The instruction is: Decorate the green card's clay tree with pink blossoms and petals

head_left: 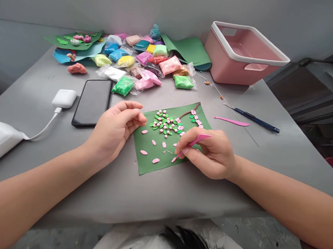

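My right hand (207,153) grips a pink plastic clay modelling tool (195,140) like a pen. Its tip points down at the lower part of a green paper sheet (149,168). Small pink clay balls and green leaves form a cluster (165,122) on that sheet, with a brown stem (186,113) and pink flowers (195,115) beside it. Several loose pink clay ovals (155,160) lie below, near a thin hooked piece (168,152). Over the sheet's left edge hovers my left hand (114,129), fingers loosely bent, nothing visible in them. My right hand hides part of the sheet.
Several bagged clay packs (146,80) lie at the back, left of a pink bin (229,68). A phone (93,101) and a white earphone case (64,98) on a cable are at left. Another pink tool (231,121) and a dark blue pen-like tool (254,118) rest at right.
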Tool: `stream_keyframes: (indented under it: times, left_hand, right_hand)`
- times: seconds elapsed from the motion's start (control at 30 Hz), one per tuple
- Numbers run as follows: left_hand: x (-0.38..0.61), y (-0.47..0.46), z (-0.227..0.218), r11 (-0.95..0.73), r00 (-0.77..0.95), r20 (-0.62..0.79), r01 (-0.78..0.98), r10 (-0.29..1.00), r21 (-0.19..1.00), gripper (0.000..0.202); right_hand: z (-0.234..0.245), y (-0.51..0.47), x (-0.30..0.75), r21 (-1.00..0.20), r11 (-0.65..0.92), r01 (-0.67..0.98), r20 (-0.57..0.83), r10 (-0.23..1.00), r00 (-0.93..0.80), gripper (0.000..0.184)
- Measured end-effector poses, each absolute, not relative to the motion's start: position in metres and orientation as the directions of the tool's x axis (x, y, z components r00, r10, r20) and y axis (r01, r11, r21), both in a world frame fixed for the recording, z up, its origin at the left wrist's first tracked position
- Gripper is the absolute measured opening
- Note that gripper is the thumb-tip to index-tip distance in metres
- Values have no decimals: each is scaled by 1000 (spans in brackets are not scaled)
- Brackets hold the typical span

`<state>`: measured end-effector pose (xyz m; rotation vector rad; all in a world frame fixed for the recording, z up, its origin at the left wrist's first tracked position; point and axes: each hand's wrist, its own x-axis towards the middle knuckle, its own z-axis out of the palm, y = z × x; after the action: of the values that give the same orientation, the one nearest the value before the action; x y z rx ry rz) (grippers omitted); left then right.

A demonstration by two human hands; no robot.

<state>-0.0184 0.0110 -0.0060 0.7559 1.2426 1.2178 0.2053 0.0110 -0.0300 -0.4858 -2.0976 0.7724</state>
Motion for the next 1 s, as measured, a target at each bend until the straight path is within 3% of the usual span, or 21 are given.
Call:
stream_keyframes:
  times: [0.4, 0.53, 0.67, 0.77, 0.9, 1.0]
  left_hand:
    - [-18, 10, -6, 245, -110, -279, -252, 954, 936, 9]
    - [-18, 9, -4, 250, -110, -284, -250, 952, 935, 10]
    - [-17, 9, -4, 250, -124, -286, -244, 950, 937, 10]
    - [-17, 10, -4, 249, -122, -286, -253, 951, 935, 9]
    - [-17, 10, -3, 256, -125, -296, -263, 947, 930, 9]
    - [-17, 11, -2, 262, -131, -304, -264, 944, 928, 9]
  right_hand:
    - [-33, 11, 204, -628, 773, 89, 585, 544, -602, 24]
    - [-27, 10, 206, -693, 715, 90, 540, 598, -593, 21]
    - [-2, 12, 215, -843, 538, 17, 510, 808, -294, 6]
    - [14, 15, 226, -862, 507, 0, 505, 859, -86, 7]
    - [2, 14, 240, -895, 431, 119, 400, 890, -219, 15]
    - [-19, 10, 247, -866, 472, 164, 427, 870, -247, 15]
